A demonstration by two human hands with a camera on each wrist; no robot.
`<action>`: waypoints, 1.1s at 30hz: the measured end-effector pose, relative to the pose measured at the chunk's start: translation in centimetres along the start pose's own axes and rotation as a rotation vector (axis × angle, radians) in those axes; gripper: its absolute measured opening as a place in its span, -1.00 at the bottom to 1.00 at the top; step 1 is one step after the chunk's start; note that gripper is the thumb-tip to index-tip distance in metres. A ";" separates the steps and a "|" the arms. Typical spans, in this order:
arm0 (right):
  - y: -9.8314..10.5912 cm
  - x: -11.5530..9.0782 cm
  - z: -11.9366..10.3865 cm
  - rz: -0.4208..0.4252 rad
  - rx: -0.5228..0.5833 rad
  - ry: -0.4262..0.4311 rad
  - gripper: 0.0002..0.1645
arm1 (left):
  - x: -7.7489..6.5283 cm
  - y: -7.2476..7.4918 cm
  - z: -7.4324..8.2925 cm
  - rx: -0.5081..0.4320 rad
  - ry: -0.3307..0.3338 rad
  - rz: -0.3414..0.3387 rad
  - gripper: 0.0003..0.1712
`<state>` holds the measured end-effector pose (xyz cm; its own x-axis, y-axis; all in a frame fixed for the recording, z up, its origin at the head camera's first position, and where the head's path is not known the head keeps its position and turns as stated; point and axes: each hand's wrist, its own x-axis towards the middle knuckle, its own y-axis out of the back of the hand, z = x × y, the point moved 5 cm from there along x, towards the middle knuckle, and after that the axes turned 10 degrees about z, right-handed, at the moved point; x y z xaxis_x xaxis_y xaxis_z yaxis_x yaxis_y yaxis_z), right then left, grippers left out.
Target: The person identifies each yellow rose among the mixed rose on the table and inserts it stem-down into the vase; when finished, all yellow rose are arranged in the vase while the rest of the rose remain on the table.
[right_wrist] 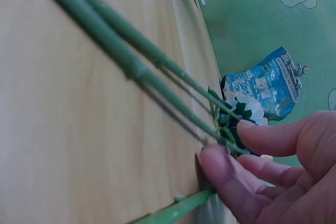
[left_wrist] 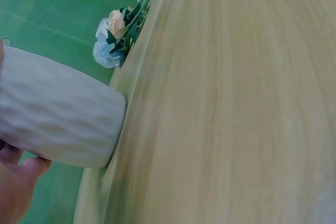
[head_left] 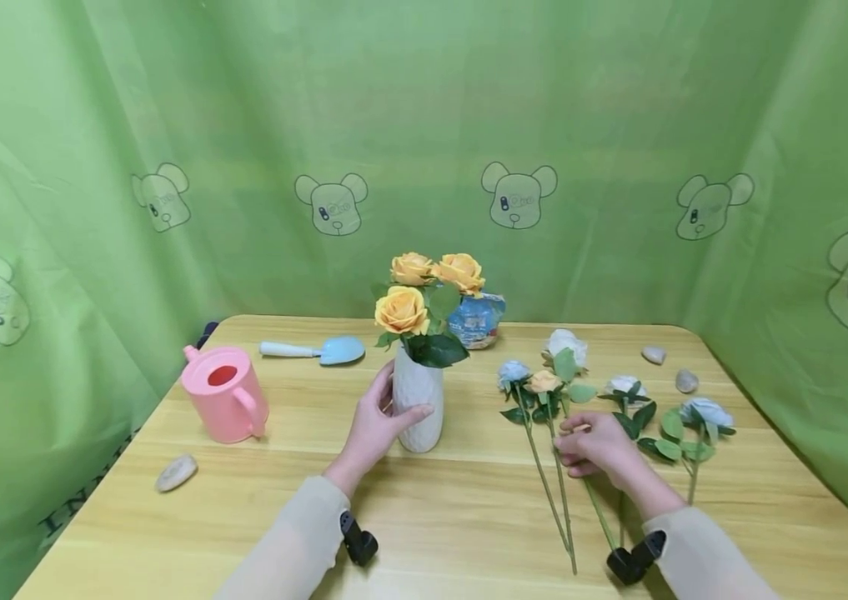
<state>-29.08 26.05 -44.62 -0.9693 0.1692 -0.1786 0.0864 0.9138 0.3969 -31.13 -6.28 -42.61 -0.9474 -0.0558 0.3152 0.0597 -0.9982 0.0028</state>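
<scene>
My left hand grips a white textured vase, thumb across its front and fingers round its left side. Several yellow roses with dark leaves stand in the vase, which is upright on the table. At the right, my right hand has its thumb and fingers curled about the thin green stem of a peach rose. A blue rose lies just left of it. The stem of a white rose runs under this hand, and part of it is hidden there.
A pink watering can and a blue trowel are at the left, with a stone in front. Behind the vase stands a blue bag. More flowers and two stones lie far right. Green curtains enclose the table.
</scene>
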 end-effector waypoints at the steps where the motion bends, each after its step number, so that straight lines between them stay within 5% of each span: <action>1: -0.1 0.0 -0.1 0.003 -0.019 0.002 -0.46 | 0.0 0.0 0.0 0.002 0.002 -0.001 -0.06; 7: -0.7 0.1 -0.4 0.031 -0.095 0.009 -0.51 | -0.1 0.0 -0.2 0.006 0.018 0.002 -0.06; 18: 0.2 -0.3 -1.2 0.048 0.022 -0.005 -0.41 | -0.1 -0.1 -0.3 0.004 0.012 0.000 -0.06; 25: 1.9 -1.7 -4.8 0.065 0.106 0.131 -0.40 | 0.0 -0.1 -0.1 0.009 -0.006 0.000 -0.06; 33: 2.1 -4.7 -10.0 0.044 0.411 0.369 -0.57 | 0.0 -0.1 -0.1 0.003 -0.010 0.004 -0.07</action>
<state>-26.63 23.51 -33.95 -0.9728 0.1372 0.1864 0.1395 0.9902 -0.0006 -31.21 -6.20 -42.71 -0.9439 -0.0599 0.3248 0.0648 -0.9979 0.0043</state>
